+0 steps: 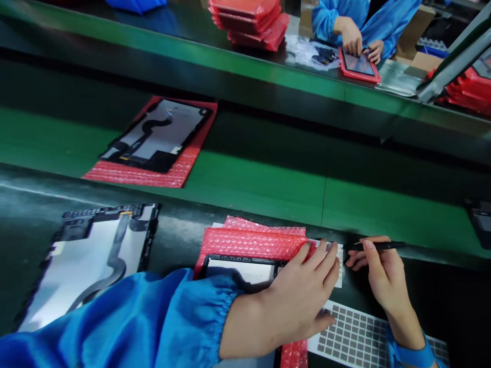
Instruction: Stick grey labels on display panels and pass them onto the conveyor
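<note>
My left hand (297, 294) lies with its fingers stretched out over a small white label sheet (338, 278), pressing near its edge. Beneath that forearm and hand, partly hidden, is a tablet screen assembly (241, 268) on red bubble wrap (253, 240). Slim black tweezers (387, 245) are pinched in my right hand (383, 276), their tip at the small sheet's right edge. Below both hands lies a larger sheet of grey square stickers (355, 332), partly covered by the right wrist.
Another screen assembly (95, 250) lies at left. On the green conveyor belt (261, 174), a third screen assembly (153, 135) rests on red bubble wrap. Across the line, a person in blue sleeves handles a red-wrapped tablet (360, 64) beside stacked red bubble-wrap bags (249, 20).
</note>
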Motion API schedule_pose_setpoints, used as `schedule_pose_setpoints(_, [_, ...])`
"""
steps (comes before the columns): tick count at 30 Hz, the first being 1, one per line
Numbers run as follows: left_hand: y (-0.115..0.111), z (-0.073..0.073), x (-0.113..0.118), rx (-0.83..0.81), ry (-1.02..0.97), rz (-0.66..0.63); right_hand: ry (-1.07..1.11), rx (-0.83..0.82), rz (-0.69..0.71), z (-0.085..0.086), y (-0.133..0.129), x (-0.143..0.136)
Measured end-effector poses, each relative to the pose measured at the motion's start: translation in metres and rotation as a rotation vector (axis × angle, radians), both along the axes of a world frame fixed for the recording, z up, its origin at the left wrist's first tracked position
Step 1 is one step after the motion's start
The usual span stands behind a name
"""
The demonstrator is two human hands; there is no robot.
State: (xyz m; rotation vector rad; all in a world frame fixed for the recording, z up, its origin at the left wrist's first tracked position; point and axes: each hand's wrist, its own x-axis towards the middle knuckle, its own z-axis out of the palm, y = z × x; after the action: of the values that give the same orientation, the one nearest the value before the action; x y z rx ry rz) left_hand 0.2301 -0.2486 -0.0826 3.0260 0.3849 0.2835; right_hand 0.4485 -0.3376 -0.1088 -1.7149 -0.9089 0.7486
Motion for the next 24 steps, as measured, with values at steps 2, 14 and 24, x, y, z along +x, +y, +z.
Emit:
schedule_pose_setpoints(2, [0.0003,0.0006,0.0003,0.003,0.000,0.003,-0.005,-0.002,-0.002,0.0013,-0.0001,-0.0009])
schedule_pose_setpoints(14, [0.0011,0.0021,-0.0011,-0.029,-0.010,-0.001,-0.001,-0.013,0.014,0.0035,0.0013,-0.0023])
schedule_pose_setpoints(24, [0.0071,0.0078,-0.0009,-0.074,0.013,-0.016,0.081,0.002,-0.001,0.0064,0.0030,-0.0009])
